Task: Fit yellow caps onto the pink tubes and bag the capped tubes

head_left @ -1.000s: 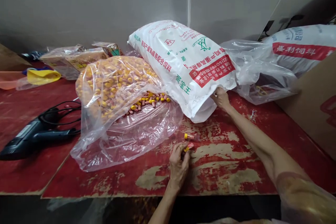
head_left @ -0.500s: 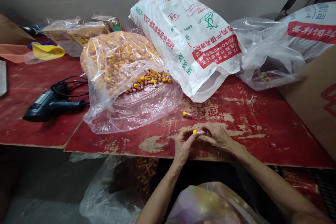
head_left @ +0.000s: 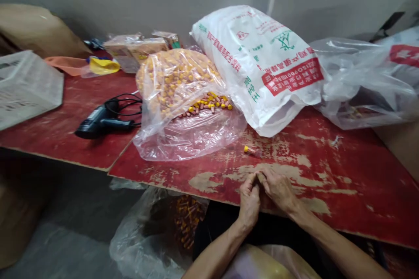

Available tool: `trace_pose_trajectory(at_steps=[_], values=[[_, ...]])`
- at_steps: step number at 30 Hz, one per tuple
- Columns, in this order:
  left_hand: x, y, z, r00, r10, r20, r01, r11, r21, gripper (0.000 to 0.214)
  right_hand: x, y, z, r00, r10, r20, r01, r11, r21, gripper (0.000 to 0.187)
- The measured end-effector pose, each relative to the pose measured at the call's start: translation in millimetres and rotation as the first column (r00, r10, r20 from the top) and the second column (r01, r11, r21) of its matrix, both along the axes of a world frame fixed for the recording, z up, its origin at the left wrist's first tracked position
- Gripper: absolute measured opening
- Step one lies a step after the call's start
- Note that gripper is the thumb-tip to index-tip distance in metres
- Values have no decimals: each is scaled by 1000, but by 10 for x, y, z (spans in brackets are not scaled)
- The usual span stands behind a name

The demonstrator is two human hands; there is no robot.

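Observation:
My left hand (head_left: 249, 198) and my right hand (head_left: 277, 187) rest together at the near edge of the worn red table (head_left: 327, 183), fingers pinched against each other; whatever they hold is hidden between them. A small red tube with a yellow cap (head_left: 249, 150) lies on the table just beyond my hands. Farther back, a clear plastic bag (head_left: 183, 109) spills many more yellow-capped tubes. A white printed sack (head_left: 262, 65) leans beside it.
A black heat gun (head_left: 101, 120) with its cord lies to the left. A clear bag (head_left: 360, 83) sits at the right, a white crate (head_left: 28, 87) at far left. Another bag holding tubes (head_left: 170, 231) hangs below the table edge.
My right hand left the white sack and joined my left hand at the table's near edge. The tube seen between my fingers half a second ago is now hidden. The view shifted left.

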State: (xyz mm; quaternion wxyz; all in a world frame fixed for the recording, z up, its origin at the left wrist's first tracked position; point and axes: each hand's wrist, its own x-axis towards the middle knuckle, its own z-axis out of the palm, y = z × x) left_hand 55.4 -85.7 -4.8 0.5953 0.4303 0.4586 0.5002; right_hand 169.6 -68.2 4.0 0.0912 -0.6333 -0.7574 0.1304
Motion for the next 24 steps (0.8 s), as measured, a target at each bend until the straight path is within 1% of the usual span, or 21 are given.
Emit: trace_pose_trajectory(at_steps=[1,3,4,5,6,8,9,11,13,14,17,18,20,22,24], values=[[-22,31,1,999,-35,-20,35,999,22,39,33,47,14,1000,14,-24,-15,999,-34,26],[-97,121,12,989,-119,-86,126,989,78,43,149,186,72,995,78,-67,-85,992,-98,27],[-151,181,27,982,-133,-131,147,983,107,45,221,274,117,994,103,-45,-108,986,-124,27],[-217,254,50,977,-111,-182,138,981,139,45,291,366,169,994,108,18,-104,983,-148,27],[-295,341,80,970,-47,-238,91,980,177,42,354,458,222,989,89,120,-68,984,-164,26],[-485,570,151,925,151,-349,-51,959,279,34,436,621,312,943,36,331,20,986,-165,20],[-593,713,185,882,250,-399,-114,936,334,29,452,686,338,919,23,394,44,986,-160,18],[-812,1052,235,776,406,-483,-192,881,432,22,447,786,346,903,25,429,37,990,-136,20],[-1001,1440,262,668,491,-559,-207,844,495,18,423,853,300,907,28,420,17,994,-105,21],[-1075,1640,271,611,513,-603,-198,836,512,18,413,879,262,911,18,411,17,997,-81,20],[-1183,2214,295,419,511,-751,-137,853,504,21,395,933,109,942,-35,334,10,997,77,19],[-1183,2386,302,376,502,-779,-122,860,495,23,386,941,47,949,-58,311,18,991,130,21],[-1147,2696,307,325,480,-815,-88,873,480,26,363,942,-84,963,-67,260,8,976,220,23],[-1093,2960,293,256,443,-859,-37,893,449,29,352,933,-203,980,-14,197,-49,949,311,24],[-1052,3170,260,119,369,-922,38,926,376,32,396,937,-274,989,75,127,-124,887,446,28]])
